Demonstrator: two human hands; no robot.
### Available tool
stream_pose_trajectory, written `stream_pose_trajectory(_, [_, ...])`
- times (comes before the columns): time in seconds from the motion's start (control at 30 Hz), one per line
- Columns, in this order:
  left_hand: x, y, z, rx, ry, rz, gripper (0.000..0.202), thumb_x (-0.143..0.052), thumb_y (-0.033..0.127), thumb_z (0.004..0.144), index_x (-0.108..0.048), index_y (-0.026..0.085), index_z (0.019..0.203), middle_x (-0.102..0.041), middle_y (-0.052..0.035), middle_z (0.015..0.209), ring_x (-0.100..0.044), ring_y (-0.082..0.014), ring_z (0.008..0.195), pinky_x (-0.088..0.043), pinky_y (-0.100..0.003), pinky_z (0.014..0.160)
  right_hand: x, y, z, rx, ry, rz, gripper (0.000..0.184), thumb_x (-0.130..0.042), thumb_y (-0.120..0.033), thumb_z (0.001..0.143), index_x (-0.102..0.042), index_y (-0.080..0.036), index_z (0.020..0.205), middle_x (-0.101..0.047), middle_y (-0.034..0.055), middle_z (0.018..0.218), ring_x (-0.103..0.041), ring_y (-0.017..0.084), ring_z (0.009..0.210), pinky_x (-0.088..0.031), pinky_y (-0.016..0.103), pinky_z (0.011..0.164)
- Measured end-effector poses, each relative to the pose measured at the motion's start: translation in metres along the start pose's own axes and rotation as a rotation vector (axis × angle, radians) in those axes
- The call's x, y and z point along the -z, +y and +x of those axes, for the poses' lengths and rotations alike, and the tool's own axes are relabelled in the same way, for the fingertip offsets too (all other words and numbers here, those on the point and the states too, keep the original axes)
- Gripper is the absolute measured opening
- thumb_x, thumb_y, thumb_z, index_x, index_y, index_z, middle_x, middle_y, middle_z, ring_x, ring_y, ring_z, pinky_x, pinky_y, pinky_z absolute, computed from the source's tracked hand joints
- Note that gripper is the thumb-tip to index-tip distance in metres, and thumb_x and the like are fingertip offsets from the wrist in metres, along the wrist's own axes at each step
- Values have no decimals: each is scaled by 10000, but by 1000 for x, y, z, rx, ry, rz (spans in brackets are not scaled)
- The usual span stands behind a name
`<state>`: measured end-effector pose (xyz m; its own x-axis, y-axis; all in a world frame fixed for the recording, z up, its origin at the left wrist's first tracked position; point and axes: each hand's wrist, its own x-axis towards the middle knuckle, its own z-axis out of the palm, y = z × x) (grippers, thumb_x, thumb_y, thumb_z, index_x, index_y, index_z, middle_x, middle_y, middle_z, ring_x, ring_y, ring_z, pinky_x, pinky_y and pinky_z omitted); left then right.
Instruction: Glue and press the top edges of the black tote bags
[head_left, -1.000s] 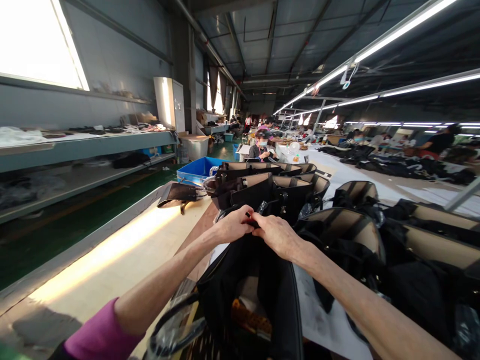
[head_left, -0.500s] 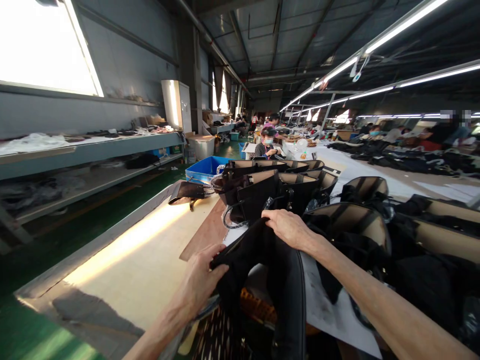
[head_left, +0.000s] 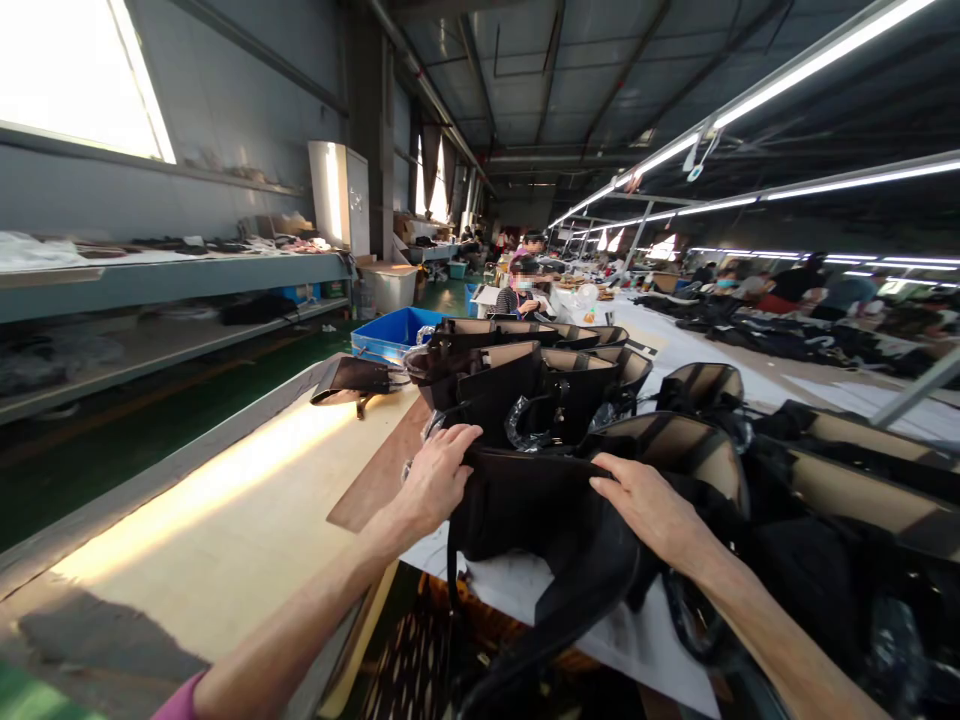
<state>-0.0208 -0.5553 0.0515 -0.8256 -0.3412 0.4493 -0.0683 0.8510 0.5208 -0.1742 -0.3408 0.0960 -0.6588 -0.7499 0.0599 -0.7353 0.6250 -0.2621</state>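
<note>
A black bag (head_left: 525, 505) hangs stretched between my two hands at the near edge of the table, its long dark strap (head_left: 559, 630) trailing below. My left hand (head_left: 442, 475) pinches the left end of its upper edge. At the right end of that edge, my right hand (head_left: 649, 500) grips with thumb and fingers. Just beyond stand rows of black bags (head_left: 499, 390) with beige linings, some handles wrapped in clear plastic. More black bags (head_left: 697, 445) crowd the space beside my right forearm.
To the left, the pale tabletop (head_left: 217, 520) carries a brown board (head_left: 379, 475) and a small dark leather piece (head_left: 352, 380). A blue bin (head_left: 394, 335) sits past the table. Below my hands is a perforated basket (head_left: 409, 640). A person (head_left: 517, 290) works farther back.
My left hand has risen and moved slightly right; my right hand has shifted right and down. The bag's upper edge, tilted before, is now nearly level and spread wider.
</note>
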Motion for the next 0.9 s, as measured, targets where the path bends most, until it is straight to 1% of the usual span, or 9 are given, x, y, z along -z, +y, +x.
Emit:
stream_pose_trajectory(0.07, [-5,10,-6,-104,77,61,485,-453,1,740,-506,162,1194,-520,-79,1269,-462,-216,1158,-359,-390,1015,-3,0,2,-40,10,23,160,-435,-173,911,-559,-215,819,-615,11,784,-589,209,766,-365,260,622])
stream_pose_trajectory(0.17, [-12,24,-9,-260,100,93,323,-482,72,809,-534,189,1105,-523,-65,1255,-468,-211,1135,-376,-396,998,-4,-2,3,-88,17,53,124,-487,-176,905,-555,-211,808,-611,7,775,-583,204,766,-353,258,607])
stream_pose_trajectory(0.23, [-18,30,-7,-313,111,136,208,-524,125,825,-557,190,1020,-539,-63,1226,-476,-223,1111,-385,-412,978,-3,-5,3,-108,21,68,89,-520,-182,899,-567,-213,830,-617,7,792,-584,203,793,-348,256,611])
stream_pose_trajectory(0.3, [-25,33,-2,-309,127,181,147,-555,146,824,-560,179,968,-552,-68,1192,-487,-227,1082,-399,-411,955,-3,-7,2,-131,29,73,60,-544,-184,893,-576,-216,854,-621,13,816,-582,210,825,-343,259,616])
stream_pose_trajectory(0.47, [-37,37,7,-232,163,245,128,-554,119,823,-540,163,943,-555,-70,1144,-503,-219,1035,-427,-383,913,0,-12,0,-176,31,76,48,-581,-180,875,-584,-218,845,-626,20,851,-581,219,858,-338,263,617])
stream_pose_trajectory(0.63, [-40,39,5,-150,193,274,156,-577,153,821,-518,153,966,-544,-75,1113,-506,-228,1000,-442,-381,884,2,-14,-1,-176,33,82,41,-584,-181,878,-584,-215,855,-627,21,871,-581,225,869,-334,266,626])
stream_pose_trajectory(0.73, [-41,40,3,-145,195,273,138,-577,141,820,-526,160,947,-545,-67,1098,-504,-223,992,-439,-376,886,2,-14,0,-178,34,79,35,-583,-176,879,-583,-206,861,-625,35,889,-578,238,890,-330,274,631])
stream_pose_trajectory(0.9, [-42,44,2,-152,192,243,67,-567,109,813,-571,162,853,-538,-63,1161,-497,-226,992,-434,-388,877,2,-15,0,-184,37,82,48,-578,-170,879,-581,-212,857,-628,30,896,-580,234,890,-330,274,626])
